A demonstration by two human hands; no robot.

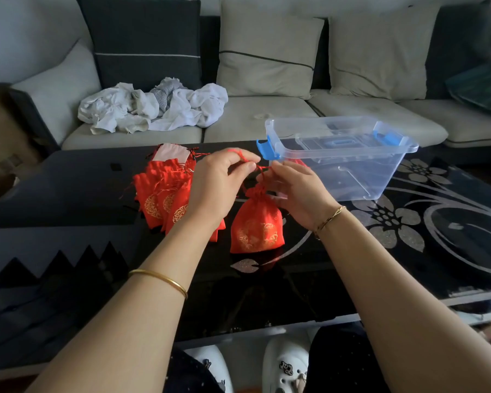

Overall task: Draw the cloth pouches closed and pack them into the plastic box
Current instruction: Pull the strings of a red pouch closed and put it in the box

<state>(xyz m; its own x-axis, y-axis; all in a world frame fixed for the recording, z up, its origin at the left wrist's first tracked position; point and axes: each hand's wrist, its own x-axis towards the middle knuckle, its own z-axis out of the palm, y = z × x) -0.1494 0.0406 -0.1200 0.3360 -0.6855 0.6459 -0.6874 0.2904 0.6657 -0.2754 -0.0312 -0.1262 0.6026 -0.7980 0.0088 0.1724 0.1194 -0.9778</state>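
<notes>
Pouch (256, 222), red with gold print, upright at the middle of the table (68, 180), its neck puckered tight and its base at the glossy black top. Cord (248, 160), red, rises from the neck and is stretched between both hands. Left hand (219, 182), at 10 o'clock of the pouch, pinches the cord between thumb and forefinger, a loop riding over the forefinger; the other fingers are curled. Right hand (298, 191), at 2 o'clock of the pouch, pinches the cord's other end with its fingertips, just beside the left thumb. Pile (165, 194) of more red pouches lies flat and overlapping at 9 o'clock of the held pouch, partly hidden behind the left hand; the one at the pile's 12 o'clock end shows a pale lining. Box (343, 154), clear plastic and open-topped, stands on the table at 2 o'clock of the hands, near the right hand, with blue latches (267, 150) at its two short ends. A clear panel with a blue handle shows through its walls; whether it is inside or beneath cannot be told. A red patch seen through the near wall is too blurred to identify. Bangle (159, 279) circles the left forearm, bracelet (329, 219) the right wrist. Sofa (267, 117), at 12 o'clock beyond the table, carries cushions and a heap of white clothes (153, 107). White shoes (287, 364) show at 6 o'clock, below the table edge.
</notes>
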